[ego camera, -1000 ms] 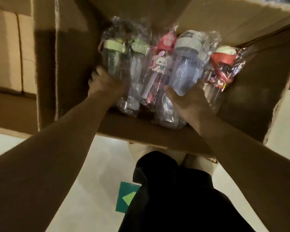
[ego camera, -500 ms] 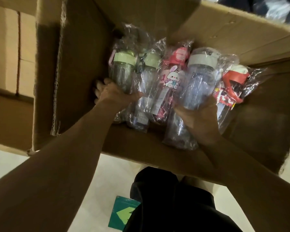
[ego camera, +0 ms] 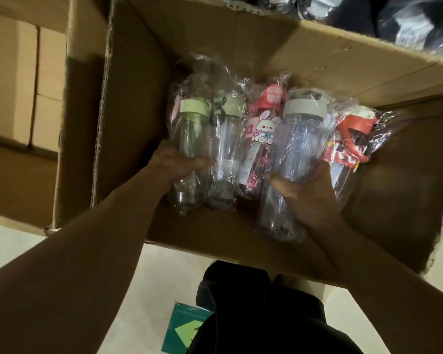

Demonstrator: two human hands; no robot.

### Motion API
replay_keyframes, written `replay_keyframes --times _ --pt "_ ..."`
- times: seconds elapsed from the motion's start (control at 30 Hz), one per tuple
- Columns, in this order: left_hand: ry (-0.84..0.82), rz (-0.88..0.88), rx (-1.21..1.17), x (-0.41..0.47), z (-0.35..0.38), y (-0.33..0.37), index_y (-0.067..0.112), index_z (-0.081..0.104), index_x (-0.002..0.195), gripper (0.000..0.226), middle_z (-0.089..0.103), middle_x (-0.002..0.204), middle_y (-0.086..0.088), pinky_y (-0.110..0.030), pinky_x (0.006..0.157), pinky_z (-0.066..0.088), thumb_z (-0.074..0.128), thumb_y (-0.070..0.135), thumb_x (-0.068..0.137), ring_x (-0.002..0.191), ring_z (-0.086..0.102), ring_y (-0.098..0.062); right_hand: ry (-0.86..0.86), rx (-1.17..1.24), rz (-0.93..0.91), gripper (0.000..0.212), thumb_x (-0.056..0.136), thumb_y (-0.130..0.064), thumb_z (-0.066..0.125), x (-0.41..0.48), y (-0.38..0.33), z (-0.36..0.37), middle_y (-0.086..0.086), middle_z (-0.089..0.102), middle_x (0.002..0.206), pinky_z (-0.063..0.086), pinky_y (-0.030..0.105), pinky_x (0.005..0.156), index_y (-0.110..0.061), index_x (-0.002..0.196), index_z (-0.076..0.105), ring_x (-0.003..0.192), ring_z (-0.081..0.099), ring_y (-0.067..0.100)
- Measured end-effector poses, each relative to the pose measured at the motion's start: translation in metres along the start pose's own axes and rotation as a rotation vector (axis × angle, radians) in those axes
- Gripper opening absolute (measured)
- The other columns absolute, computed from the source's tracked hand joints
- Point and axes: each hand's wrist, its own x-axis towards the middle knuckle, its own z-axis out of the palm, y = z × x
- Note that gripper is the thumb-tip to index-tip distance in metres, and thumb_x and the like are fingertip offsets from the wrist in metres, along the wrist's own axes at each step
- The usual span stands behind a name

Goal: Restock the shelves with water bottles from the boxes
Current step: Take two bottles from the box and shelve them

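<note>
Several plastic-wrapped water bottles are held in a row over the open cardboard box (ego camera: 215, 42). My left hand (ego camera: 175, 163) grips the green-lidded bottle (ego camera: 191, 131) at the left end, its thumb across the front. Beside it are a second green-lidded bottle (ego camera: 228, 134) and a pink rabbit-print bottle (ego camera: 260, 134). My right hand (ego camera: 304, 190) grips the large clear bottle with a white lid (ego camera: 298, 139). A red-lidded bottle (ego camera: 351, 144) lies against that hand at the right end. The fingers behind the bottles are hidden.
Closed cardboard cartons (ego camera: 23, 80) are stacked at the left. More wrapped goods (ego camera: 407, 24) show beyond the box's far wall at the top right. Pale floor lies below, with a green arrow sticker (ego camera: 182, 330) near my dark trouser leg (ego camera: 253, 315).
Both hands have lifted the row of bottles up and toward me, out of the box's depth. The view has shifted down, and the box's far wall now shows more.
</note>
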Motion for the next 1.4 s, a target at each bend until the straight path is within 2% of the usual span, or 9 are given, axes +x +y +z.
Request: replay_keyframes --times 0.27,0.33,0.5,0.63,0.8,0.97,1.07,1.17,1.4 --pt "0.05 0.086 -0.157 -0.052 -0.001 0.006 0.017 0.052 0.128 0.066 0.063 0.117 0.002 -0.018 0.071 0.044 0.086 0.043 0.079 0.112 0.058 -0.019 0.004 0.096 -0.068 0.068 0.062 -0.052 0.085 -0.026 -0.013 -0.01 0.013 0.055 0.126 0.049 0.018 0.069 -0.043 0.112 0.039 0.104 0.059 0.027" --pt "0.009 0.073 -0.22 -0.082 -0.011 0.019 0.019 0.047 0.129 0.069 0.06 0.108 0.01 -0.008 0.074 0.041 0.089 0.039 0.078 0.105 0.052 -0.007 0.016 0.098 -0.114 0.08 0.052 -0.06 0.08 -0.043 -0.026 -0.018 0.002 0.053 0.119 0.047 0.021 0.073 -0.038 0.118 0.042 0.101 0.058 0.02" --pt "-0.023 0.204 -0.469 -0.184 -0.042 0.039 0.013 0.049 0.139 0.082 0.067 0.128 -0.006 -0.042 0.103 0.054 0.093 0.014 0.07 0.116 0.067 -0.021 0.019 0.107 -0.179 0.099 0.049 -0.063 0.083 -0.099 -0.07 -0.058 -0.011 0.052 0.125 0.055 0.035 0.095 -0.032 0.133 0.04 0.115 0.057 0.013" --pt "-0.021 0.33 -0.531 -0.286 -0.078 0.062 0.014 0.052 0.141 0.081 0.069 0.126 -0.006 -0.043 0.099 0.057 0.093 0.016 0.07 0.114 0.068 -0.019 0.072 0.104 -0.359 0.067 0.062 -0.042 0.087 -0.178 -0.123 -0.107 -0.042 0.053 0.103 0.045 0.003 0.076 -0.038 0.113 0.044 0.098 0.055 -0.018" --pt "-0.033 0.467 -0.539 -0.431 -0.139 0.089 0.015 0.06 0.133 0.065 0.072 0.12 -0.002 -0.045 0.096 0.059 0.089 0.012 0.076 0.111 0.07 -0.018 -0.015 0.084 -0.429 0.073 0.07 -0.037 0.086 -0.301 -0.197 -0.185 -0.007 0.061 0.123 0.053 0.021 0.086 -0.028 0.133 0.049 0.107 0.063 0.001" --pt "0.065 0.565 -0.532 -0.566 -0.191 0.11 0.029 0.053 0.134 0.082 0.069 0.117 0.015 -0.034 0.092 0.06 0.096 0.034 0.065 0.109 0.067 -0.004 -0.035 0.216 -0.652 0.052 0.074 -0.011 0.085 -0.424 -0.267 -0.256 -0.025 0.07 0.1 0.053 0.015 0.076 -0.042 0.11 0.062 0.091 0.067 -0.008" --pt "0.16 0.649 -0.526 -0.638 -0.214 0.122 0.039 0.052 0.132 0.096 0.069 0.117 0.02 -0.04 0.097 0.057 0.096 0.056 0.049 0.11 0.067 -0.004 -0.019 0.229 -0.726 0.062 0.075 -0.023 0.087 -0.483 -0.3 -0.298 -0.01 0.061 0.121 0.053 0.026 0.092 -0.032 0.126 0.054 0.112 0.062 0.002" --pt "0.214 0.788 -0.532 -0.706 -0.235 0.142 0.052 0.053 0.127 0.095 0.07 0.114 0.027 -0.034 0.092 0.055 0.094 0.07 0.043 0.102 0.067 0.007 0.053 0.21 -0.841 0.074 0.077 -0.027 0.089 -0.531 -0.327 -0.34 -0.029 0.051 0.125 0.04 0.004 0.094 -0.032 0.135 0.043 0.118 0.05 -0.014" --pt "0.238 1.168 -0.49 -0.829 -0.258 0.213 0.063 0.054 0.115 0.071 0.073 0.105 0.026 -0.014 0.074 0.058 0.097 0.051 0.06 0.096 0.07 0.007 0.248 0.28 -1.076 0.076 0.078 -0.029 0.088 -0.608 -0.373 -0.433 -0.009 0.054 0.135 0.04 0.007 0.096 -0.032 0.138 0.041 0.124 0.052 -0.004"
